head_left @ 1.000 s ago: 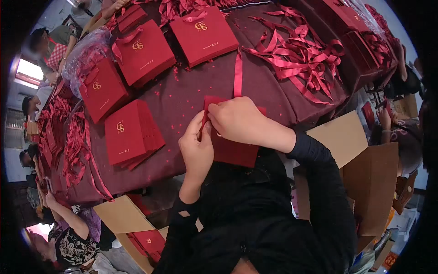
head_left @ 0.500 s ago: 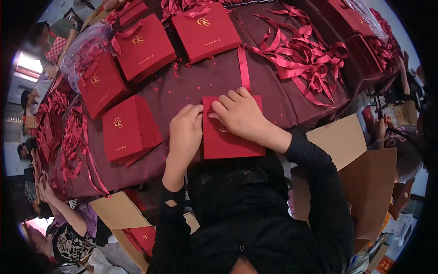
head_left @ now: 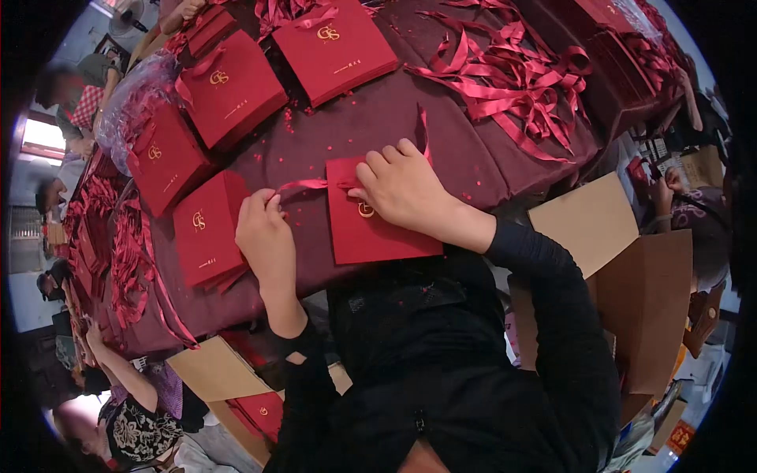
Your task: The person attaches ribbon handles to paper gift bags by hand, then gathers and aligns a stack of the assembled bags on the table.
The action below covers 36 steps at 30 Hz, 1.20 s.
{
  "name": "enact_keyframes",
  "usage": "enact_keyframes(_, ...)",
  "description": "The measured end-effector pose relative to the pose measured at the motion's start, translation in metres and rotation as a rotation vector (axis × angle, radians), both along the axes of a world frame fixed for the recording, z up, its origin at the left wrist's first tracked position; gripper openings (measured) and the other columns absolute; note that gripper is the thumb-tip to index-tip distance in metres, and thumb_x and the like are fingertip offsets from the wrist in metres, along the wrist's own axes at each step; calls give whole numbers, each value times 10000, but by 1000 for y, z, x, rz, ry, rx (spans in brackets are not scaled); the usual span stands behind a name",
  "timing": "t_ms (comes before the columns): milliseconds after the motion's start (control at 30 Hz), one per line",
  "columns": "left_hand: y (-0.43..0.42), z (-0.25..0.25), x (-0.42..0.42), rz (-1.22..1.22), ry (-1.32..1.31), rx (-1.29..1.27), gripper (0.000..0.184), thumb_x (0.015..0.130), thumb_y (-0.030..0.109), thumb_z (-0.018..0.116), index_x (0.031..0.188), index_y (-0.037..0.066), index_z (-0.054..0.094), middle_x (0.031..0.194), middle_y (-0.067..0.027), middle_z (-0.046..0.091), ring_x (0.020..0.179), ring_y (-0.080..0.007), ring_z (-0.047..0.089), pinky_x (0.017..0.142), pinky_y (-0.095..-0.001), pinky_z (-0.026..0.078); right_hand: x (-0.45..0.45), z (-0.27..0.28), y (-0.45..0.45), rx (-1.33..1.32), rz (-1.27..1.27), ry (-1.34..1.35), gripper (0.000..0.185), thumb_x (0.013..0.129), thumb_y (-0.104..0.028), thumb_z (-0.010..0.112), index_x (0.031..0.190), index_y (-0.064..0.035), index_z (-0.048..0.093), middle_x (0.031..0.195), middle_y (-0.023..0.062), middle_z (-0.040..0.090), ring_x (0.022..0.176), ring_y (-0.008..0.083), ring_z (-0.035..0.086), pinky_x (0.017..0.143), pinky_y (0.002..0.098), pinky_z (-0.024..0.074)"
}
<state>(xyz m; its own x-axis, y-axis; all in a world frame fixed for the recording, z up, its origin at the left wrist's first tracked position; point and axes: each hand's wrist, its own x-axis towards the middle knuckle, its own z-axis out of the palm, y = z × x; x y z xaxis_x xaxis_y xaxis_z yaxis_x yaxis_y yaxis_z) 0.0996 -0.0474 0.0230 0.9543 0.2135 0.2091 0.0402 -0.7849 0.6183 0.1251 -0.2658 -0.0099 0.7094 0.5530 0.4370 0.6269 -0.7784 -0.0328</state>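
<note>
A red bag (head_left: 386, 240) with a gold logo lies flat at the table's near edge. My left hand (head_left: 266, 229), left of the bag, pinches the end of a red ribbon (head_left: 303, 185) that runs out from the bag's upper left part. Across the bag's upper part lies my right hand (head_left: 402, 185), its fingers curled and partly covering the logo; whatever is under its fingertips is hidden. Another length of ribbon (head_left: 426, 130) rises just beyond this hand. Close to my left hand is a fanned stack of red bags (head_left: 206, 229).
More stacks of red bags (head_left: 335, 51) stand at the back and left. A ribbon pile (head_left: 520, 87) lies at back right. Open cardboard boxes (head_left: 643, 307) flank my body, one holding red bags (head_left: 260, 411). Other people work at both sides.
My left hand has moved left, drawing a ribbon out sideways from the bag. The ribbon beyond my right hand has shortened and now curls. The view has shifted slightly.
</note>
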Motion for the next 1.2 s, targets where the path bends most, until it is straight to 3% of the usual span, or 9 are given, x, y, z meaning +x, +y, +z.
enact_keyframes(133,-14,-7,-9,-53,-209,139,387,921,24,514,1307,20,544,1224,-193,574,1123,-356,565,938,-428,458,-1,3,3,-41,-25,40,306,876,-383,606,844,-82,558,794,70,540,747,232,540,721,366,381)
enact_keyframes(267,-49,-5,-44,-463,-243,208,440,896,91,582,1323,7,520,1362,-213,489,1235,-375,484,1020,-461,390,0,-1,2,-64,-27,14,287,872,-361,606,829,-82,560,788,72,547,750,233,558,713,365,393)
enact_keyframes(433,-61,-27,-51,-493,-173,339,479,871,223,650,1297,32,544,1398,-229,449,1265,-367,465,1025,-465,386,11,4,-6,-99,64,24,237,859,-312,617,804,-86,570,773,68,561,756,235,586,704,370,407)
enact_keyframes(600,-58,-27,-50,-498,-146,361,454,872,232,652,1273,40,558,1411,-227,438,1274,-372,459,1026,-460,386,18,65,-50,-311,277,442,206,839,-235,622,782,-43,671,762,152,664,804,295,660,791,431,456)
enact_keyframes(767,-60,-30,-50,-492,-154,318,453,864,233,658,1266,46,563,1412,-223,439,1274,-375,460,1021,-462,390,21,110,-92,-244,583,1211,263,908,-232,627,828,17,661,748,149,661,740,281,667,629,369,482)
enact_keyframes(900,-62,-32,-55,-395,-180,316,522,845,266,688,1289,31,546,1393,-209,455,1272,-367,453,1025,-460,376,-6,72,-64,228,1013,1747,182,937,-160,637,969,5,708,864,103,660,826,220,612,741,338,459)
enact_keyframes(967,-65,-27,-62,-217,-196,285,576,827,291,713,1301,19,533,1321,-183,492,1201,-351,470,983,-452,377,-14,55,-43,640,1194,1656,196,930,-180,649,949,6,710,872,88,659,834,203,600,742,325,459)
enact_keyframes(1100,-54,-29,-76,-131,-138,217,588,818,317,730,1305,41,548,1143,-130,522,1036,-316,482,881,-422,379,-21,17,-28,1422,609,1764,293,980,-257,580,1000,17,682,796,20,629,653,86,511,613,207,397)
enact_keyframes(1200,-50,-32,-78,-138,-105,139,526,829,248,729,1295,62,571,1054,-114,531,988,-298,490,877,-405,381,-28,13,-17,1441,294,1530,276,987,-238,570,1032,18,663,771,24,616,665,81,526,606,210,406)
